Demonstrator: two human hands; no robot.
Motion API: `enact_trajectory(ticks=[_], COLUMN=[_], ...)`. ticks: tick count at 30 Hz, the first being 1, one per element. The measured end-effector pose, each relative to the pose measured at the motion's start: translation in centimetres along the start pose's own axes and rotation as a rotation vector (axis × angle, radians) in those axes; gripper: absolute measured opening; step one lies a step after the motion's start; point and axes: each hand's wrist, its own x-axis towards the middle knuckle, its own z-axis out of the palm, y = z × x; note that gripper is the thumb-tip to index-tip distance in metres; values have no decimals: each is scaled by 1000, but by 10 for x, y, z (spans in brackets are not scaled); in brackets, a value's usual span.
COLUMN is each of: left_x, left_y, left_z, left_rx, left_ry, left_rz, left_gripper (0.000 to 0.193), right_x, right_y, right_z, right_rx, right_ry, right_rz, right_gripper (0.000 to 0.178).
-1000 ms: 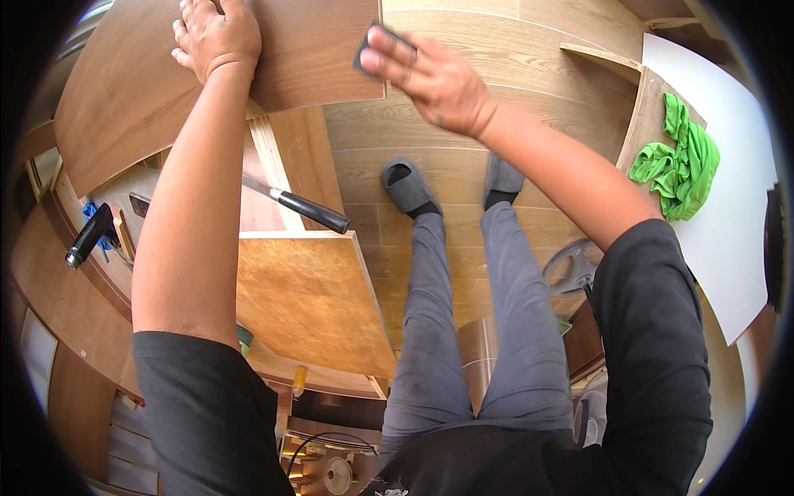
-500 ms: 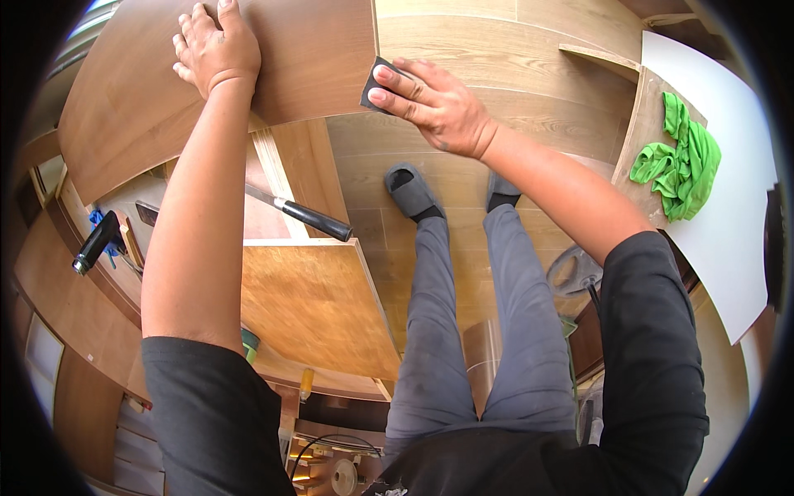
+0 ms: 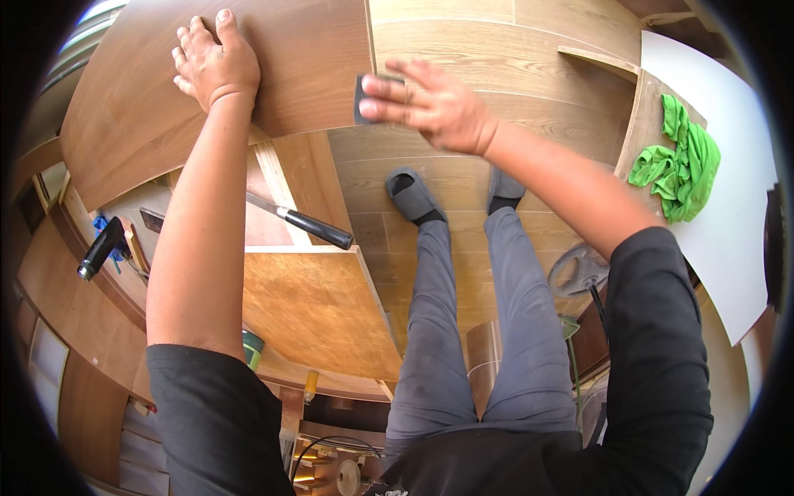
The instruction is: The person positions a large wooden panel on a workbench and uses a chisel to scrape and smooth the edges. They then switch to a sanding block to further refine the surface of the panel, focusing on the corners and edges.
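Observation:
A brown wood-grain panel lies across the upper left on a wooden frame. Flat on its face, fingers spread, rests my left hand, holding nothing. At the panel's right edge near the front corner is my right hand, slightly blurred. Its fingers press a small dark piece of sandpaper against that edge; most of the sheet is hidden beneath them. Below the panel, a tool with a black handle lies across the frame, its blade partly behind my left forearm.
A plywood box stands left of my legs. Another black handle sits farther left. At right, a green cloth lies over a board beside a white sheet. My grey slippers stand on the wood-plank floor.
My right hand and the sandpaper have slid slightly toward me and left along the panel's edge. My left hand stays on the panel.

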Motion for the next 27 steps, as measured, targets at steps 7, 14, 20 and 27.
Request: enact_trajectory(ticks=[7,14,20,27], left_x=[-3,-3,-1,-3], left_y=[7,11,9,9], left_z=[-6,-11,-10,-12], left_rx=[-23,-14,-48,-29], left_ry=[-89,-121,-110,-115], left_rz=[-45,-72,-53,-58], left_gripper=[74,76,77,78], right_x=[37,14,85,21], right_y=[37,24,69,21], right_z=[3,0,-34,-14], right_rx=[49,5,-26,5], right_ry=[152,-2,1,-10], right_rz=[58,-5,248,-69], right_gripper=[73,79,72,76])
